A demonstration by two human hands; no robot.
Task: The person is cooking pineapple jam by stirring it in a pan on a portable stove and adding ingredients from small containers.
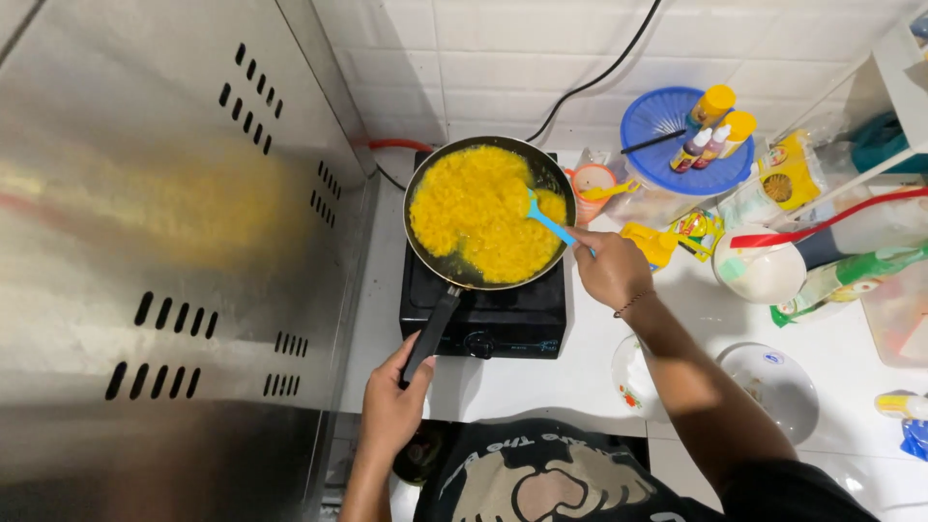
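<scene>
A dark frying pan (556,179) full of bright yellow food (478,208) sits on a black single-burner stove (503,314). My left hand (394,401) grips the end of the pan's black handle (433,329) at the stove's front left. My right hand (609,266) holds a blue spatula (543,219) just right of the pan. The spatula's blade rests in the yellow food near the pan's right rim.
A large steel panel (164,242) fills the left side. Right of the stove stand an orange cup (592,184), a blue lid (667,145) with small bottles, packets, a white bowl (764,275) and two white plates (778,382). A black cable (599,72) runs up the tiled wall.
</scene>
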